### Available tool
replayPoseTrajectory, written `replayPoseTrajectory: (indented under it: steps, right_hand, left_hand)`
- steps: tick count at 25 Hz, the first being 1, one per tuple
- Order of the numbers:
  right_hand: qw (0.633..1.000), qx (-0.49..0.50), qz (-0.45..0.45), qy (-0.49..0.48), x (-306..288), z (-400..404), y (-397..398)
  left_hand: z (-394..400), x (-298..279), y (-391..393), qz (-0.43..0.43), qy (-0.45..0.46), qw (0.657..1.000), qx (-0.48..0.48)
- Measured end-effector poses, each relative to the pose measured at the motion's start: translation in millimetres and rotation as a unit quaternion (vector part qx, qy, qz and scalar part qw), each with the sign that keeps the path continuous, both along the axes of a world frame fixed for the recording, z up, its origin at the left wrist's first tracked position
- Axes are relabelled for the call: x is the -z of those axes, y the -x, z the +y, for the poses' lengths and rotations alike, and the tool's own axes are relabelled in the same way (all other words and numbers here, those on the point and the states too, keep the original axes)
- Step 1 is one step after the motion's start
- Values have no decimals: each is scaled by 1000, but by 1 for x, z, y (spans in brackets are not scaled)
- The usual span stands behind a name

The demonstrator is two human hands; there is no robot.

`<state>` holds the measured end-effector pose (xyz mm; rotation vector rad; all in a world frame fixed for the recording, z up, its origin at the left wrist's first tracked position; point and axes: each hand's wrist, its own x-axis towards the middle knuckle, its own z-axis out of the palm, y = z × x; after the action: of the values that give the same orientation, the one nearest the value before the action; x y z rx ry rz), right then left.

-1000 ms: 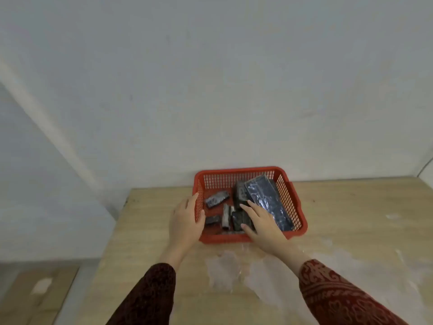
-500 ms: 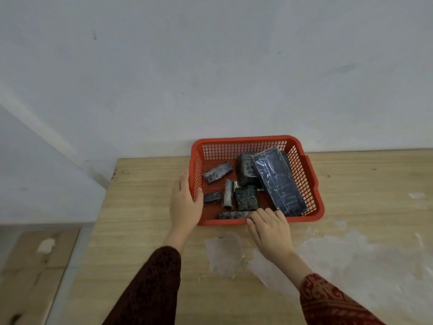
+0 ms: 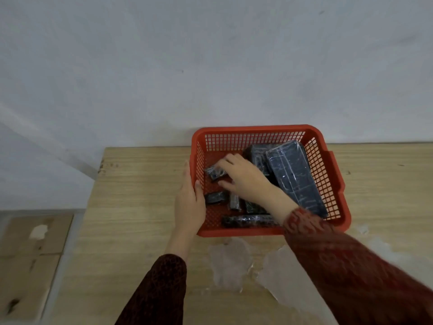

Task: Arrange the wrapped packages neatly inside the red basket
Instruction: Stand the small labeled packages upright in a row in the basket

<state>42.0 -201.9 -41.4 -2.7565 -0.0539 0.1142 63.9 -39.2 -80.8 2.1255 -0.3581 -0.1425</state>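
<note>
A red mesh basket stands on the wooden table against the wall. Inside lie several dark packages in clear wrap. A large flat package leans along the right side, with a medium one behind it. My right hand reaches into the basket, fingers closing around a small package at the left. Below it lie another small package and a long thin package by the front wall. My left hand grips the basket's left rim.
The table's left edge drops off to a tiled floor. Pale scuffed patches mark the tabletop in front of the basket. A plain grey wall rises right behind the basket.
My right hand has moved from the basket's front rim into the basket and onto the small package at the left. The view has tilted down; my left hand stays on the rim.
</note>
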Motion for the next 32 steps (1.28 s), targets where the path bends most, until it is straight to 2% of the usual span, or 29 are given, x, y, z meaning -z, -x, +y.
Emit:
replayPoseTrajectory:
  steps: [3, 5, 9, 13, 16, 22, 26, 30, 32]
  right_hand:
    - [989, -37, 60, 130, 24, -9, -32]
    - [987, -42, 62, 142, 39, -11, -36]
    - [989, -54, 47, 133, 38, -17, -52]
    - [992, -34, 105, 55, 29, -34, -73]
    - [996, -8, 81, 25, 30, -38, -75]
    - [993, -20, 43, 107, 38, -32, -64]
    - [993, 12, 65, 99, 35, -29, -66]
    - [992, 57, 112, 28, 29, -17, -60]
    - [987, 120, 106, -2, 25, -11, -58]
  left_hand:
    - [0, 4, 0, 4, 4, 1000, 1]
    - [1, 6, 0, 6, 5, 1000, -5]
    - [1, 5, 1, 15, 10, 1000, -8]
    - [2, 3, 1, 19, 14, 1000, -2]
    - [2, 3, 1, 33, 9, 999, -2]
    - [3, 3, 1, 31, 19, 999, 0]
    - [2, 3, 0, 41, 20, 999, -3]
    - [2, 2, -1, 43, 28, 999, -1]
    - [2, 2, -1, 41, 28, 999, -4]
